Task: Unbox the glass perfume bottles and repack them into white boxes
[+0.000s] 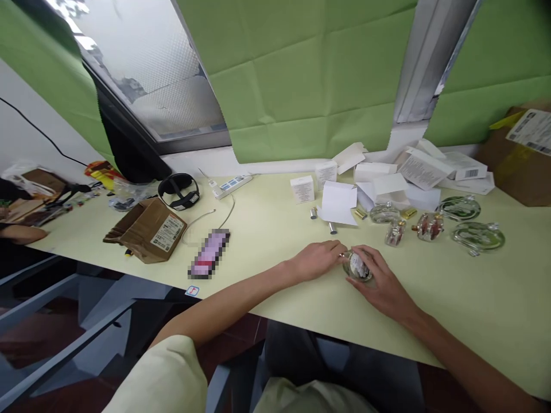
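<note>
- Resting near the front edge of the pale yellow-green desk [267, 229], a small round clear-glass bottle with a white label [357, 265] sits between both hands.
- The left hand [318, 259] pinches the bottle's left end with its fingertips.
- The right hand [383, 281] curls over the bottle, grasping it.
- Further clear glass bottles [426, 226] stand toward the right edge; small white cardboard boxes [379, 172] crowd the far edge.
- A torn brown cardboard box [148, 229] lies toward the left edge.
</note>
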{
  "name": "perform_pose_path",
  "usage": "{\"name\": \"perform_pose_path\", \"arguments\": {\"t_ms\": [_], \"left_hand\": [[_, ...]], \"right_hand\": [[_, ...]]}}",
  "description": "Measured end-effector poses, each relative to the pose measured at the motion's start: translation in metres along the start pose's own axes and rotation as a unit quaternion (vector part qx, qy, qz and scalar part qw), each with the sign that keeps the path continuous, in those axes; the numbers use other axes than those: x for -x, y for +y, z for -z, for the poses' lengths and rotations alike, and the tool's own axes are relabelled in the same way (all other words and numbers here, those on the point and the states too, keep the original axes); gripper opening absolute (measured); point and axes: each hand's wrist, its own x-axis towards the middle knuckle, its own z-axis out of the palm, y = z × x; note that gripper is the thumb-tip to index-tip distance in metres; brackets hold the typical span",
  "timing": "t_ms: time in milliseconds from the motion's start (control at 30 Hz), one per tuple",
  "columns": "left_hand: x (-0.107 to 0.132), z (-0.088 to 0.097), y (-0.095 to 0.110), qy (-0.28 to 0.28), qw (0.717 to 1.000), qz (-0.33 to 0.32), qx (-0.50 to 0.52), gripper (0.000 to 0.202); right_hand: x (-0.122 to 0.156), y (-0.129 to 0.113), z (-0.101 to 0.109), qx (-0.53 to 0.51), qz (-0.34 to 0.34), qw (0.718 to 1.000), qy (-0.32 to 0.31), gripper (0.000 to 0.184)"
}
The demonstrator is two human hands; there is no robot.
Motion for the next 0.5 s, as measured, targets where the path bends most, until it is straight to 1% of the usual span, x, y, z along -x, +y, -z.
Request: {"name": "perform_pose_path", "arguments": {"t_ms": [67,100,133,200,267,300,367,433,500], "left_hand": [[0.0,-0.004,0.0,0.009,0.993,-0.072,-0.097,0.034],[-0.001,-0.005,0.0,0.008,0.988,-0.09,-0.128,0.034],[-0.003,-0.005,0.001,0.007,0.985,-0.093,-0.146,0.034],[-0.008,-0.005,0.003,0.008,0.987,-0.059,-0.15,0.031],[-0.013,-0.005,0.004,0.013,0.992,-0.015,-0.122,0.03],[-0.015,-0.005,0.004,0.015,0.994,-0.009,-0.106,0.031],[-0.017,-0.003,0.002,0.016,0.994,-0.042,-0.097,0.035],[-0.018,-0.002,-0.001,0.013,0.988,-0.092,-0.124,0.036],[-0.017,0.0,-0.003,0.008,0.981,-0.11,-0.159,0.034]], "right_hand": [[-0.001,0.003,0.0,-0.032,-0.008,0.999,-0.014,0.062],[-0.002,0.003,0.0,-0.041,-0.009,0.999,-0.017,0.061],[-0.002,0.003,0.0,-0.044,-0.013,0.999,-0.018,0.06],[-0.002,0.001,0.001,-0.037,-0.028,0.999,-0.008,0.058],[-0.003,0.0,0.002,-0.028,-0.046,0.998,0.011,0.058],[-0.003,0.0,0.003,-0.029,-0.051,0.998,0.021,0.058],[-0.004,0.0,0.005,-0.039,-0.051,0.997,0.03,0.058],[-0.005,0.002,0.007,-0.051,-0.047,0.997,0.022,0.058],[-0.005,0.002,0.007,-0.054,-0.045,0.997,0.012,0.058]]}}
